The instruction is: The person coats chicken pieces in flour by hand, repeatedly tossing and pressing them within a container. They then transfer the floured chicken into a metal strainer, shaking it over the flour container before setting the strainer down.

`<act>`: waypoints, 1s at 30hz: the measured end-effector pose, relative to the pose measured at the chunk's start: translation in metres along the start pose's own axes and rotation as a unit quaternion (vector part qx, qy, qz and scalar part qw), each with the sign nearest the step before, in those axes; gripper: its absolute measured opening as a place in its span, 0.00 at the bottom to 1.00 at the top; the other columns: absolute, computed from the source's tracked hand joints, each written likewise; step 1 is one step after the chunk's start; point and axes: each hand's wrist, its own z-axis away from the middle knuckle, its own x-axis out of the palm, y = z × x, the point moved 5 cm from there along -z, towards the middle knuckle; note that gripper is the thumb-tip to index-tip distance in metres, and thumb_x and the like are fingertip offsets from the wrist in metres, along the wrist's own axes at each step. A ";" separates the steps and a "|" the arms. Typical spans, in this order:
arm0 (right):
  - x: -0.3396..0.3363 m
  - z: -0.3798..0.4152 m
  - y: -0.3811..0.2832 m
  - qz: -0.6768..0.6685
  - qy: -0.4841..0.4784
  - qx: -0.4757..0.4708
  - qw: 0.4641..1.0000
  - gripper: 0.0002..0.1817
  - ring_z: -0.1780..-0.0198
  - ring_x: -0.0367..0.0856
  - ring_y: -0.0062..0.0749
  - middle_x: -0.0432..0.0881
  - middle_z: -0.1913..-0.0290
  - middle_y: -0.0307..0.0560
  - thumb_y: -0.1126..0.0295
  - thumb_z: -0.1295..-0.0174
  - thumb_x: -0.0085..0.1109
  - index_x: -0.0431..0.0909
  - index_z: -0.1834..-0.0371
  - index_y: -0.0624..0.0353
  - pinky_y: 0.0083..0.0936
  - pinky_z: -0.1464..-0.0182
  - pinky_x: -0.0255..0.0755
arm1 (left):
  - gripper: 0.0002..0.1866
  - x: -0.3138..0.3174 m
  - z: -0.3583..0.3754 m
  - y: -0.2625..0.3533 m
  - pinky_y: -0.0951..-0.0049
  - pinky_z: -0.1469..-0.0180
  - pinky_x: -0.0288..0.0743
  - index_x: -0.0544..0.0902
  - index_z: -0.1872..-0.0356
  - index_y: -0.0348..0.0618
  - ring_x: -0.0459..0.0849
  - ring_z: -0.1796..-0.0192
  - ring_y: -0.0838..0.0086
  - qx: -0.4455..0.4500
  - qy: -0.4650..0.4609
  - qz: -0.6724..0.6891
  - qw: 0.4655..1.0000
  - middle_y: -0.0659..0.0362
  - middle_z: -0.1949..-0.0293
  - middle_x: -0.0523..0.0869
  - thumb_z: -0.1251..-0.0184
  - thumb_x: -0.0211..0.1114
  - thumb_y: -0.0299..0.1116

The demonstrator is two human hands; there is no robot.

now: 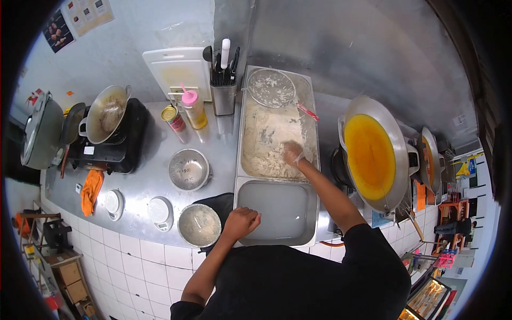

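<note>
My right hand (pixel 293 153) reaches down into a deep metal tray (pixel 313 128) of flour (pixel 266 128). A translucent glove cuff shows at its wrist, and its fingers are hidden in the clumpy flour. A round wire strainer (pixel 271 88) dusted with flour lies across the far end of the tray, its red handle (pixel 308 112) near the right rim. My left hand (pixel 242 221) is closed with nothing showing in it, at the left rim of a tray of cloudy water (pixel 280 210). Beside it stands a flour-coated metal bowl (pixel 199 225).
On the right, a large wok (pixel 372 154) holds orange-yellow oil close to my right arm. A steel bowl (pixel 190 169), two white scales (pixel 160 212), a pink-lidded bottle (pixel 194 109) and a knife block (pixel 223 96) stand left. Farther left, a pan (pixel 108 114) sits on a black stove (pixel 125 149).
</note>
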 end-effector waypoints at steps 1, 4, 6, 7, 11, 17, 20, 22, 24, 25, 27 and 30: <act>0.011 -0.004 0.008 0.026 0.037 -0.034 0.998 0.13 0.44 0.79 0.60 0.82 0.55 0.65 0.68 0.45 0.60 0.84 0.62 0.64 0.52 0.36 0.71 | 0.15 0.000 0.000 0.000 0.61 0.65 0.76 0.78 0.80 0.44 0.83 0.73 0.62 0.000 0.000 0.001 1.000 0.57 0.80 0.82 0.32 0.66 0.35; 0.000 -0.012 -0.007 -0.035 0.034 -0.070 0.996 0.19 0.34 0.73 0.59 0.79 0.44 0.66 0.67 0.46 0.63 0.81 0.52 0.64 0.49 0.31 0.67 | 0.15 0.004 0.001 -0.001 0.61 0.65 0.76 0.78 0.80 0.44 0.83 0.73 0.62 0.006 -0.002 0.004 1.000 0.57 0.80 0.82 0.32 0.66 0.35; 0.000 -0.008 -0.041 -0.093 0.013 -0.146 0.985 0.21 0.32 0.72 0.58 0.78 0.41 0.66 0.68 0.46 0.64 0.80 0.49 0.63 0.48 0.31 0.68 | 0.15 0.003 0.002 -0.001 0.61 0.65 0.76 0.78 0.80 0.44 0.83 0.73 0.62 0.004 -0.010 0.002 1.000 0.58 0.80 0.82 0.32 0.66 0.34; 0.014 0.001 -0.056 -0.100 0.034 -0.221 0.969 0.21 0.33 0.73 0.59 0.78 0.41 0.65 0.68 0.46 0.65 0.80 0.48 0.63 0.48 0.32 0.69 | 0.15 0.000 0.000 0.001 0.61 0.65 0.76 0.78 0.80 0.44 0.83 0.73 0.62 0.001 -0.016 0.000 1.000 0.58 0.80 0.82 0.32 0.66 0.34; 0.088 -0.017 -0.077 -0.025 -0.166 -0.277 0.946 0.20 0.41 0.80 0.59 0.78 0.41 0.63 0.69 0.42 0.64 0.79 0.46 0.63 0.47 0.39 0.77 | 0.15 0.003 0.000 -0.001 0.61 0.65 0.76 0.78 0.80 0.45 0.83 0.73 0.62 0.000 -0.013 0.000 1.000 0.58 0.80 0.82 0.32 0.66 0.34; 0.039 -0.059 -0.074 -0.021 -0.078 -0.168 0.982 0.10 0.57 0.87 0.58 0.85 0.61 0.63 0.73 0.38 0.53 0.81 0.59 0.65 0.46 0.56 0.83 | 0.15 0.007 0.002 -0.004 0.61 0.64 0.76 0.78 0.80 0.44 0.83 0.73 0.62 -0.013 -0.018 0.001 1.000 0.57 0.80 0.82 0.32 0.66 0.34; 0.022 -0.082 -0.072 0.029 -0.085 -0.087 0.992 0.09 0.59 0.88 0.57 0.85 0.66 0.62 0.70 0.40 0.56 0.81 0.65 0.64 0.45 0.59 0.83 | 0.15 0.002 0.000 -0.001 0.61 0.64 0.77 0.78 0.80 0.44 0.83 0.73 0.62 -0.002 -0.015 -0.011 1.000 0.57 0.79 0.82 0.32 0.67 0.34; -0.011 -0.073 -0.071 0.072 -0.087 -0.081 0.990 0.09 0.58 0.88 0.57 0.86 0.67 0.61 0.68 0.42 0.58 0.81 0.67 0.64 0.43 0.58 0.83 | 0.15 -0.001 -0.001 0.000 0.61 0.64 0.77 0.79 0.80 0.44 0.83 0.73 0.62 -0.006 -0.008 -0.011 1.000 0.57 0.79 0.82 0.33 0.67 0.34; -0.004 -0.076 -0.051 0.032 -0.030 -0.109 0.993 0.09 0.60 0.87 0.53 0.86 0.70 0.58 0.69 0.42 0.57 0.81 0.68 0.64 0.42 0.56 0.82 | 0.14 0.001 -0.002 0.000 0.61 0.64 0.77 0.79 0.79 0.44 0.83 0.73 0.62 -0.006 -0.007 -0.007 1.000 0.57 0.79 0.82 0.33 0.67 0.34; -0.006 -0.074 -0.045 0.012 -0.002 -0.120 0.993 0.08 0.61 0.87 0.52 0.85 0.72 0.57 0.69 0.42 0.57 0.82 0.68 0.63 0.41 0.55 0.81 | 0.14 0.003 -0.001 -0.001 0.61 0.64 0.77 0.79 0.79 0.44 0.83 0.73 0.62 -0.005 -0.011 -0.004 1.000 0.57 0.79 0.82 0.33 0.67 0.34; -0.010 -0.065 -0.044 0.087 -0.032 -0.210 0.973 0.13 0.49 0.86 0.55 0.85 0.55 0.63 0.70 0.37 0.51 0.83 0.57 0.63 0.47 0.43 0.76 | 0.14 0.005 0.000 -0.003 0.61 0.64 0.77 0.79 0.79 0.44 0.83 0.73 0.62 -0.001 -0.018 -0.001 1.000 0.57 0.79 0.82 0.33 0.67 0.34; -0.024 -0.038 -0.044 0.191 -0.099 -0.278 0.936 0.18 0.49 0.85 0.54 0.85 0.49 0.64 0.69 0.34 0.49 0.82 0.47 0.64 0.48 0.42 0.76 | 0.14 0.004 0.000 -0.002 0.61 0.64 0.76 0.79 0.80 0.45 0.83 0.73 0.62 0.003 -0.023 0.001 1.000 0.57 0.79 0.82 0.33 0.67 0.34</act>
